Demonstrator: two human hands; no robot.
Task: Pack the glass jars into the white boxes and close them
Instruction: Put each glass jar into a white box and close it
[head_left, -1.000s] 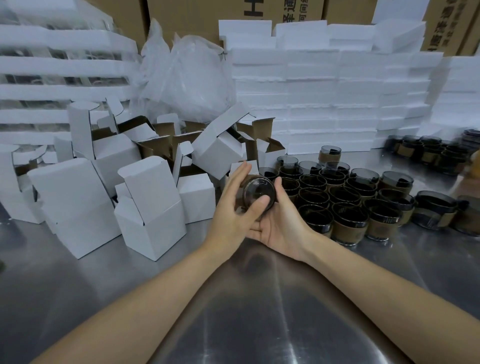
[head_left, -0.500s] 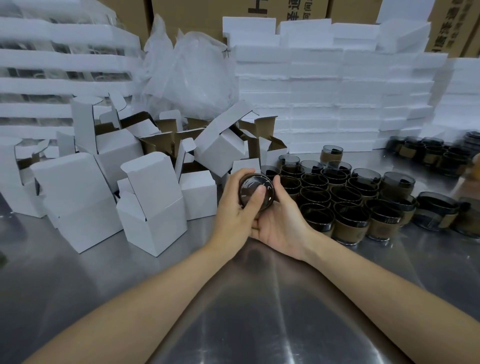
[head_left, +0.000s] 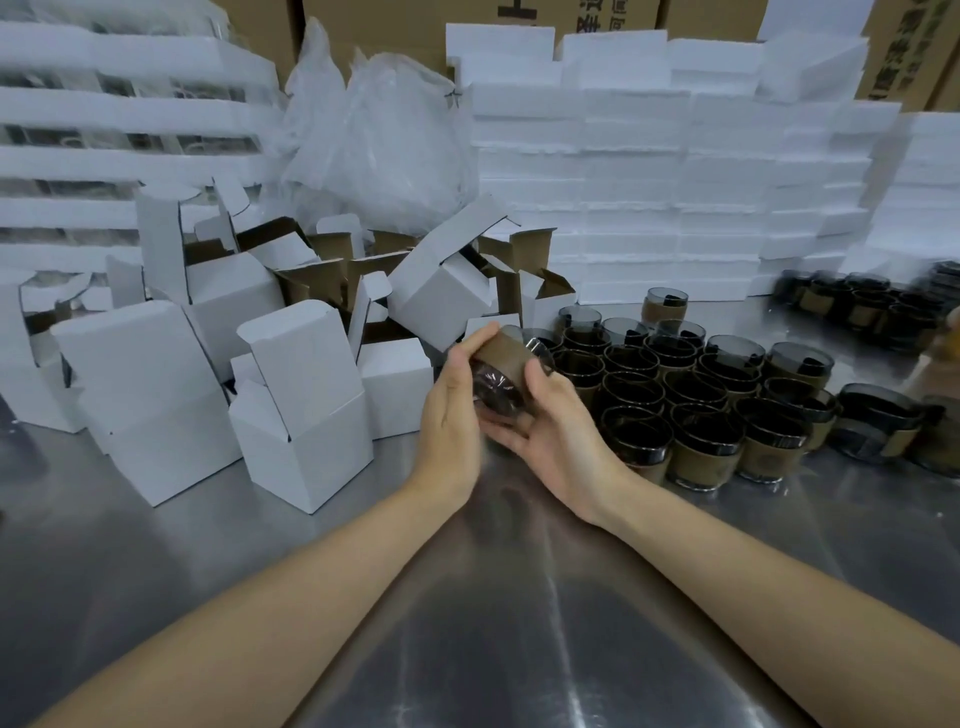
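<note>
A dark glass jar with a brown paper band lies tilted on its side between both hands, its base turned toward me. My left hand grips its left side, thumb over the band. My right hand cups it from below and from the right. Several more banded jars stand packed together on the steel table to the right. Open white boxes with raised flaps stand in a loose heap to the left, the nearest one just left of my left hand.
Stacks of white foam slabs line the back. A crumpled clear plastic bag sits behind the boxes. Another group of jars stands at the far right. Brown cartons rise behind everything. The steel table reflects light near me.
The jar has turned in my hands: its round end faced me before, and now its banded side shows on top. Both hands stayed in about the same place.
</note>
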